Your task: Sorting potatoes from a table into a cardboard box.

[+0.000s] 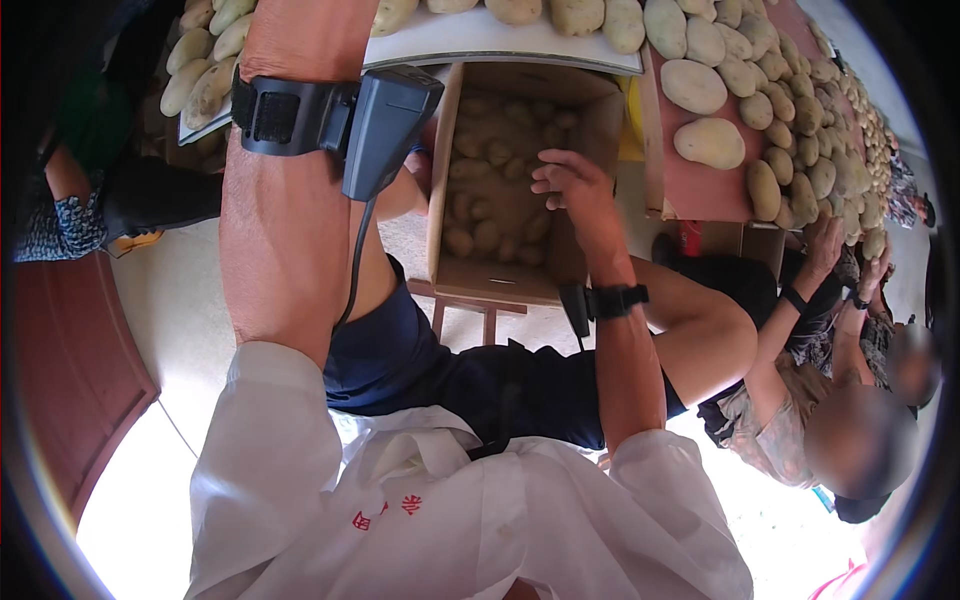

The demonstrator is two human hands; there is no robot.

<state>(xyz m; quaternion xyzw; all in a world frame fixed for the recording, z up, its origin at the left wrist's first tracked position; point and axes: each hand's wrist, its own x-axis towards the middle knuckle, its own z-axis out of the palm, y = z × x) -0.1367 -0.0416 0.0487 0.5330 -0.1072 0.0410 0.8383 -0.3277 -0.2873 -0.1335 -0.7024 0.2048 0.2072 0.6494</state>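
Note:
My right hand (574, 178) hovers over the right side of a deep cardboard box (495, 283), fingers loosely bent and apart, holding nothing. Inside the box lie several potatoes (486, 234), partly in shadow. My left forearm stretches forward past the upper edge of the picture, so the left hand is out of view. Beyond the box, several pale potatoes (577, 15) rest on a white board (502, 39). Each of my forearms carries a strapped dark device; the left one (390, 127) is large in view.
A reddish sloping table (690, 180) with a wooden edge holds many potatoes (814, 135) on the right. Another person's hands (825, 244) touch potatoes there. At left sits a person with a patterned sleeve (79, 225). The box stands above a wooden stool (469, 304).

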